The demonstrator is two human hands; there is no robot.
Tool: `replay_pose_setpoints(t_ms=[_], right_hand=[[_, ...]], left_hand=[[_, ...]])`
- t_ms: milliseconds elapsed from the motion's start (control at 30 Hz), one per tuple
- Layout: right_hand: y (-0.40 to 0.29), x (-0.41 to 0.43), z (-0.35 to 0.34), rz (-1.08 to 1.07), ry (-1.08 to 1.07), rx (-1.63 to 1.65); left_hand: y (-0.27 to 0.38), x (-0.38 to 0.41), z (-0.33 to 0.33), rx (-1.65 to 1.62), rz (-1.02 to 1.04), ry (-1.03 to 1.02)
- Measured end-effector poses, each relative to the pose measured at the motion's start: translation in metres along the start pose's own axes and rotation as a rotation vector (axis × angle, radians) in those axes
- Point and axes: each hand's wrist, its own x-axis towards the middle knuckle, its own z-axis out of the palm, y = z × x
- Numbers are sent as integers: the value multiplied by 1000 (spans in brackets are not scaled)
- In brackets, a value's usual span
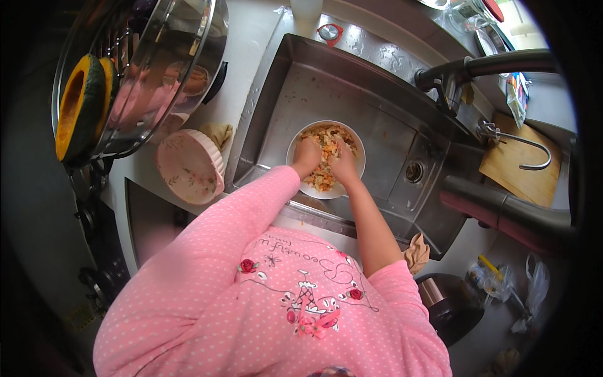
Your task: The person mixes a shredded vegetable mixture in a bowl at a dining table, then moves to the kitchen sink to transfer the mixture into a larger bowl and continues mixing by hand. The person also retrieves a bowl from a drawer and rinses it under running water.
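A round white bowl (325,194) sits in the stainless steel sink (325,89), close to its front wall. Inside is a chopped or shredded food mixture (324,177), pale with orange bits. My left hand (307,154) reaches into the bowl's left side, its fingers curled down into the mixture. From the right, my right hand (343,163) is also in the mixture, facing the left one. Bits of food cling around its fingers. Most fingertips are hidden, so their grip is unclear.
A pink scalloped dish (188,165) stands left of the sink, beside a metal-framed rack (181,80) with cut pumpkin (80,110). A black faucet (490,66) overhangs the right. The drain (415,170), a wooden board (523,160) and a dark pot (450,306) are also there.
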Motion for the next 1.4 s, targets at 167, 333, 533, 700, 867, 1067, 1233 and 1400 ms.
replay_pose_setpoints(t_ms=[167, 333, 533, 700, 867, 1067, 1233, 1400], right_hand=[[-15, -18, -17, 20, -51, 13], [-19, -27, -17, 85, -85, -249], [-31, -13, -7, 160, -123, -321], [-30, 0, -10, 148, -132, -227], [-17, 3, -3, 86, -68, -170], [-4, 2, 1, 82, 17, -59], [7, -8, -1, 154, 59, 51], [-22, -16, -9, -49, 45, -296]], left_hand=[[-20, -10, 14, -165, 125, 30], [-21, -20, 20, 115, 310, 90], [-3, -24, 10, 123, 249, -72], [0, -20, 8, 226, 312, -49], [-6, -8, 14, 225, 381, 1], [11, -6, 3, 263, 235, -124], [-6, -9, 10, 19, 174, -51], [-22, -24, 19, 9, 331, -3]])
